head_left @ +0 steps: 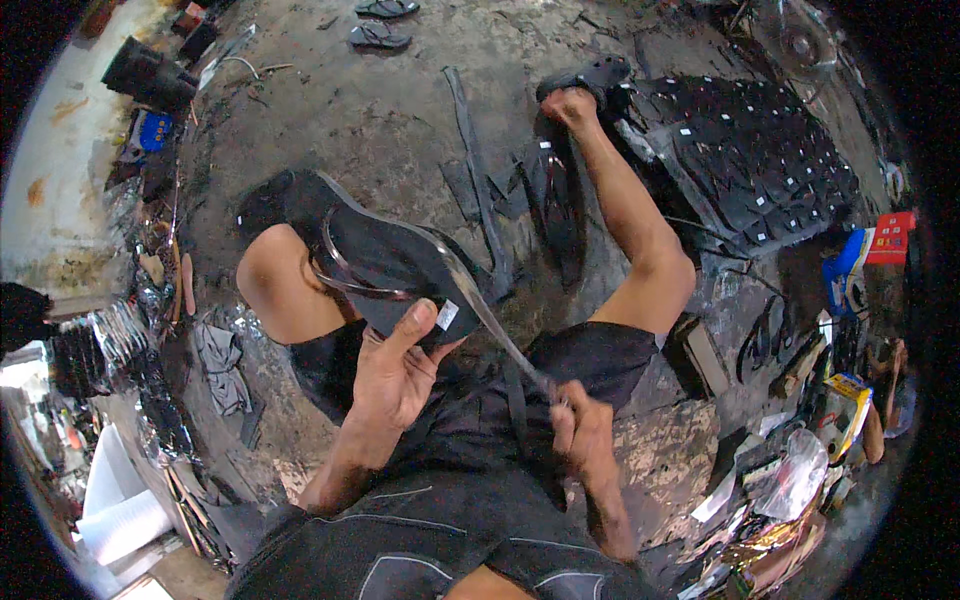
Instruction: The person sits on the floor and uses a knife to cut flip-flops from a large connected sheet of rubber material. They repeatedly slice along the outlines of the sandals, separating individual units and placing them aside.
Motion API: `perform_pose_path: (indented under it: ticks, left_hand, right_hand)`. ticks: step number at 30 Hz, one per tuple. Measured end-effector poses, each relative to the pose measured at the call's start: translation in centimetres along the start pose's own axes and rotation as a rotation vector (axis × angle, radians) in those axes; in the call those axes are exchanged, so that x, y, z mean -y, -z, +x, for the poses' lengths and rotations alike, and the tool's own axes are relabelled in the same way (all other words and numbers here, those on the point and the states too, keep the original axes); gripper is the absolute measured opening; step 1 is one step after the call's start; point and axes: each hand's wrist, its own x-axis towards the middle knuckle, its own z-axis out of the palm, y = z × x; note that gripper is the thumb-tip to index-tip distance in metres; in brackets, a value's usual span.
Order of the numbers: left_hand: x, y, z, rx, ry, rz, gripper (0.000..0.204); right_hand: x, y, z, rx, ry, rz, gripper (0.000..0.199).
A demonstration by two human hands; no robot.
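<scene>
We see a dirty grey floor [390, 150]. On it, we can spot a big black pile [745, 165] with little white tags. Left of the pile, we see a long dark strip [464, 125]. Farther left of the pile are two dark flip-flops [381, 37]. Closer to us than the pile sits a brown block [705, 357]. Far left of the pile lies a crumpled grey cloth [222, 366].

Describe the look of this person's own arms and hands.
The left hand and right hand are both bare, with no gloves. The left forearm and right forearm show uncovered, without long sleeves. The body wears a pale-lined dark top. The right hand looks slightly blurred.
</scene>
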Motion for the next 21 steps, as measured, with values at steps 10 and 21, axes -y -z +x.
perform_pose_path:
  ticks: [10, 21]
  left_hand:
    - [0.4, 4.7, -0.6, 0.008, -0.044, 0.16, 0.049]
    - [-8.7, 2.1, 11.7, 0.155, -0.242, -0.146, 0.049]
  right_hand:
    - [5.4, 0.1, 11.7, 0.269, 0.19, 0.02, 0.031]
    - [2.1, -2.1, 15.4, -0.143, -0.159, 0.637, 0.035]
